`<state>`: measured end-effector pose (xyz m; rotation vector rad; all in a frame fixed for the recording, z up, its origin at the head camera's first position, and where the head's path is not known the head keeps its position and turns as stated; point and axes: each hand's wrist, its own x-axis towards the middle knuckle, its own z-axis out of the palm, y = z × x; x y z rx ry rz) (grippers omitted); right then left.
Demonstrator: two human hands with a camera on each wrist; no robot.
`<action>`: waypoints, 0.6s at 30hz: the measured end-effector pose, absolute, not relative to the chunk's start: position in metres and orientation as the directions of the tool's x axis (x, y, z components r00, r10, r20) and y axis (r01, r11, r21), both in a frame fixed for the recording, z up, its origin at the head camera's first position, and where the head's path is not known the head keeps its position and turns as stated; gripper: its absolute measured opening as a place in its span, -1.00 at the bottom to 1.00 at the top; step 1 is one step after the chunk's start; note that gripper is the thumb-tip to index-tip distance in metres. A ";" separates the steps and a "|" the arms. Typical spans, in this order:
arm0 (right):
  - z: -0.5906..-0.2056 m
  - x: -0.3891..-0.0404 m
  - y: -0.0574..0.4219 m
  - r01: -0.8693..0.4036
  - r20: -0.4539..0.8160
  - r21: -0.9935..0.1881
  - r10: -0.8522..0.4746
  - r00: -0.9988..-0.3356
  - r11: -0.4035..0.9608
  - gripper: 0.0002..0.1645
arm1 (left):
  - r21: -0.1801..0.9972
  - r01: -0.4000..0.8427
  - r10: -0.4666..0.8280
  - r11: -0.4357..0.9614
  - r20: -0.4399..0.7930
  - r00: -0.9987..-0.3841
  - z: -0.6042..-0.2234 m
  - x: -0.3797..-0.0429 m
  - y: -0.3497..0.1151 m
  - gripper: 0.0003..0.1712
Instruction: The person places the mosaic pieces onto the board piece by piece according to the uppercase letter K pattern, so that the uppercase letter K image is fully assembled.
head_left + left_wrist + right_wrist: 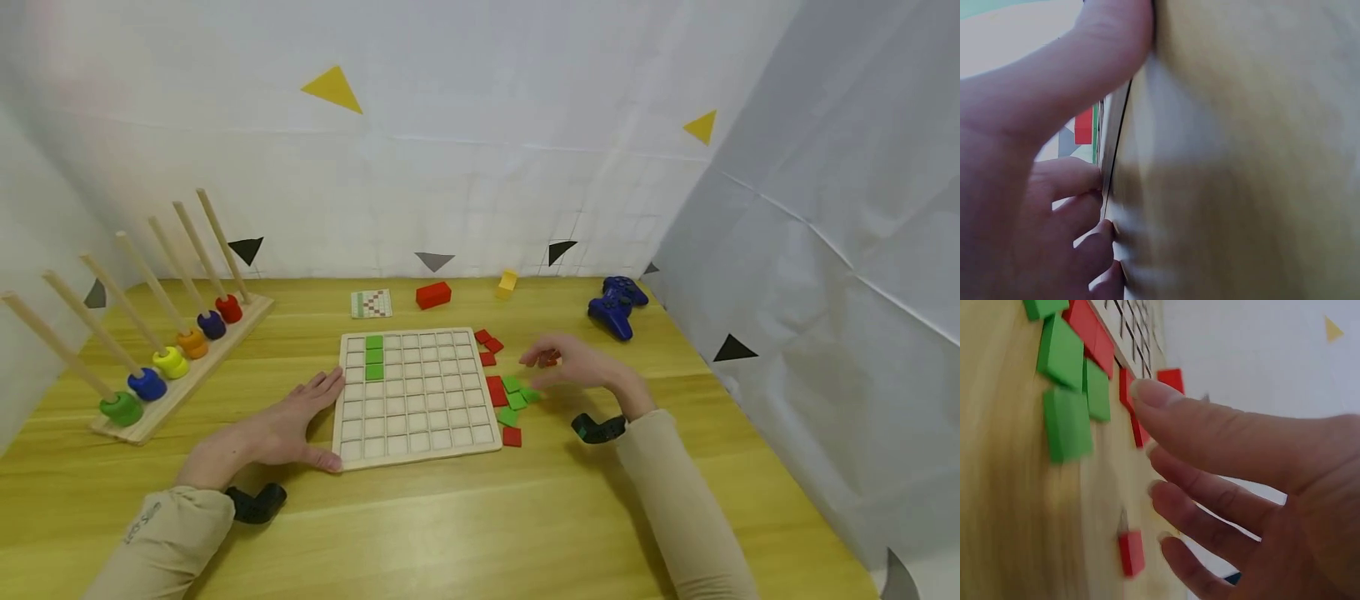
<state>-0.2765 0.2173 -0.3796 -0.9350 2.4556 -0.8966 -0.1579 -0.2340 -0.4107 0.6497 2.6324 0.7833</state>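
My left hand [288,425] rests at the left edge of a wooden grid board [347,417], thumb by its near corner and fingertips along its side. Three green square tiles [374,357] sit in one column of the board. Beyond the board's right edge lie loose green tiles [507,417] and red tiles [512,437]. Over the table just right of this pile is my right hand [577,367], thumb and fingers spread apart with nothing between them. In the right wrist view, a single red tile [1130,553] lies below its fingertips, apart from the others.
A peg stand [210,354] with coloured rings stands at the left. Along the back are a patterned card [371,303], a red block [433,295], a yellow block [507,284] and a blue game controller [617,306]. White cloth walls [480,192] border the table.
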 end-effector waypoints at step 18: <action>-0.388 -0.278 0.235 -0.382 -0.197 -0.641 -0.624 -0.756 0.666 -0.51 | 0.585 0.320 0.503 0.745 -0.177 -0.846 -0.412 -0.158 -0.233 0.44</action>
